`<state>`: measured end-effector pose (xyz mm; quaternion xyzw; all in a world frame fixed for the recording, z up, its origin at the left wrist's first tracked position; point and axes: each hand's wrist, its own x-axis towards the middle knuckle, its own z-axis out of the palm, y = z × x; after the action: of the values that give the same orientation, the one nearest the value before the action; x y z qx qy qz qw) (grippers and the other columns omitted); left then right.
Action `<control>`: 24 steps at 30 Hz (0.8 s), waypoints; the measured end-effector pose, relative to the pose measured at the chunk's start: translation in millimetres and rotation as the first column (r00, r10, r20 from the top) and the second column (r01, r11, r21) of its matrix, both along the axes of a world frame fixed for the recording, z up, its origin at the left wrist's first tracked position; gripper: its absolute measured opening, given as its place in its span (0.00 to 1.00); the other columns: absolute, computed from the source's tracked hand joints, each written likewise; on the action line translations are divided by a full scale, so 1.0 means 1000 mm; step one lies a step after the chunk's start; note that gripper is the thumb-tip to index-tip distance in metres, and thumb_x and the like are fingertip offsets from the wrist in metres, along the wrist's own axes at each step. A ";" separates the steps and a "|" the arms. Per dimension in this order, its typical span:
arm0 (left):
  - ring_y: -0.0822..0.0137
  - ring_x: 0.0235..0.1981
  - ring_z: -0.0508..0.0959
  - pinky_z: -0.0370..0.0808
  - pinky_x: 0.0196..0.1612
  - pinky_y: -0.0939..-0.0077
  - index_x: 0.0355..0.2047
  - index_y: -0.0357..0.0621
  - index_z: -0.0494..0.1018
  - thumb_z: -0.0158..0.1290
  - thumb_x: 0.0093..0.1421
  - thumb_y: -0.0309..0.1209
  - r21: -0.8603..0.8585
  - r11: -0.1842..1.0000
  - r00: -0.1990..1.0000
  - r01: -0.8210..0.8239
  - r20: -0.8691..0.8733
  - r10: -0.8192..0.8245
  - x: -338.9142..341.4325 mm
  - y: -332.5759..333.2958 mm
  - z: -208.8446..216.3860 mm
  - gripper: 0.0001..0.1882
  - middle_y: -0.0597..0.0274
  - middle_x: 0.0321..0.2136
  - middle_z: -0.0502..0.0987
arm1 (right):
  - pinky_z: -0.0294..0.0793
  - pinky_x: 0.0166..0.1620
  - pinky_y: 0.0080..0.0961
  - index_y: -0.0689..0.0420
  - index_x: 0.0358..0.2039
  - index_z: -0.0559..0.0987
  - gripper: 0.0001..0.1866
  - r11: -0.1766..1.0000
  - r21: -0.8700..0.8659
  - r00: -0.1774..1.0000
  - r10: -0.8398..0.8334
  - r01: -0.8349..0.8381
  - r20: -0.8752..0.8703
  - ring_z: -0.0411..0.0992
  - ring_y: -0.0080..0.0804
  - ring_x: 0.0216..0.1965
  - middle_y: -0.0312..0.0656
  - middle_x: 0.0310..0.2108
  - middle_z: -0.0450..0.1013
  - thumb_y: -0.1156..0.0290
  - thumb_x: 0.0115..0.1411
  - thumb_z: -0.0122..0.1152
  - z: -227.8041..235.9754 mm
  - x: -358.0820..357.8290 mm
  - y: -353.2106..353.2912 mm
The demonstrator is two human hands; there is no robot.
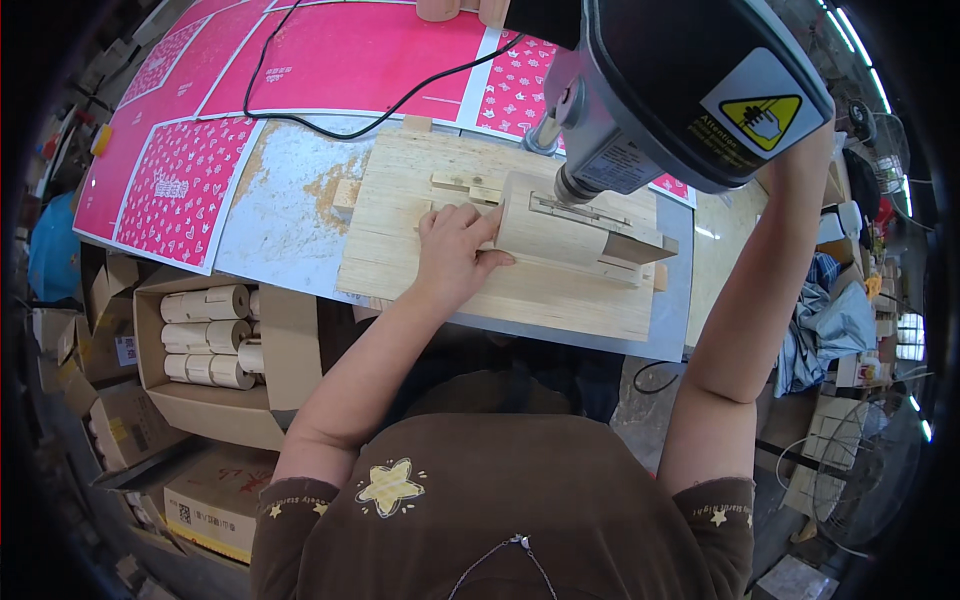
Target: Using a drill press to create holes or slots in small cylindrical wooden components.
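Observation:
A pale wooden cylinder (530, 230) with a slotted top lies on its side on a wooden board (420, 170). Curled fingers and the thumb of my left hand (458, 245) grip its left end. Over the cylinder stands a dark drill press head (680, 90) with a warning sticker. Its chuck (574, 186) points down at the slotted top, and the tip there is too small to make out. A squared wooden bar (640, 248) sticks out at the cylinder's right end. My right forearm (750, 290) reaches up beside the machine, whose head hides my right hand.
A pink printed sheet (370, 60) covers the back of the table, crossed by a black cable (390, 112). Below the table's left edge, a cardboard box (215, 405) holds several wooden cylinders. More cartons (215, 500) stand lower left. A fan (850, 450) is at the right.

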<state>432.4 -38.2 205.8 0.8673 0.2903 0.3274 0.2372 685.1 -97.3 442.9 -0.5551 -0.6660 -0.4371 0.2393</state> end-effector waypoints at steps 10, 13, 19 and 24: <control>0.64 0.33 0.66 0.55 0.44 0.66 0.43 0.48 0.73 0.63 0.38 0.36 -0.061 0.998 0.999 0.001 -0.038 -0.003 -0.003 -0.001 0.006 0.28 0.66 0.25 0.65 | 0.60 0.25 0.21 0.67 0.27 0.76 0.09 0.992 -0.112 0.676 -0.045 -0.055 -0.735 0.62 0.28 0.19 0.42 0.17 0.65 0.78 0.55 0.46 -0.071 -0.103 -0.084; 0.64 0.33 0.66 0.55 0.44 0.65 0.43 0.48 0.73 0.63 0.38 0.36 -0.053 0.999 1.000 0.006 -0.030 -0.008 -0.001 -0.001 0.006 0.28 0.66 0.25 0.65 | 0.60 0.31 0.30 0.66 0.29 0.75 0.06 0.992 -0.107 0.767 -0.014 -0.072 -0.642 0.62 0.37 0.22 0.43 0.20 0.66 0.79 0.50 0.50 -0.128 -0.093 -0.079; 0.63 0.33 0.66 0.55 0.44 0.65 0.43 0.48 0.73 0.63 0.38 0.36 -0.033 0.999 0.999 -0.012 -0.031 0.011 0.000 -0.001 0.005 0.28 0.66 0.25 0.65 | 0.59 0.29 0.30 0.65 0.26 0.74 0.05 0.989 -0.001 0.783 0.114 -0.145 -0.612 0.61 0.37 0.21 0.43 0.19 0.64 0.78 0.51 0.50 -0.147 -0.080 -0.064; 0.63 0.34 0.67 0.55 0.45 0.66 0.42 0.49 0.73 0.64 0.37 0.36 -0.039 0.999 0.999 -0.016 -0.033 0.014 -0.003 -0.001 0.004 0.28 0.66 0.25 0.66 | 0.56 0.20 0.12 0.66 0.26 0.74 0.11 0.981 0.149 0.765 -0.001 0.127 -0.644 0.61 0.17 0.18 0.35 0.16 0.63 0.71 0.57 0.50 -0.052 -0.073 -0.057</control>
<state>429.8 -39.2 209.5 0.8655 0.3070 0.3092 0.2471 612.4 -154.0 390.7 -0.6687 -0.4819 -0.2890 0.4870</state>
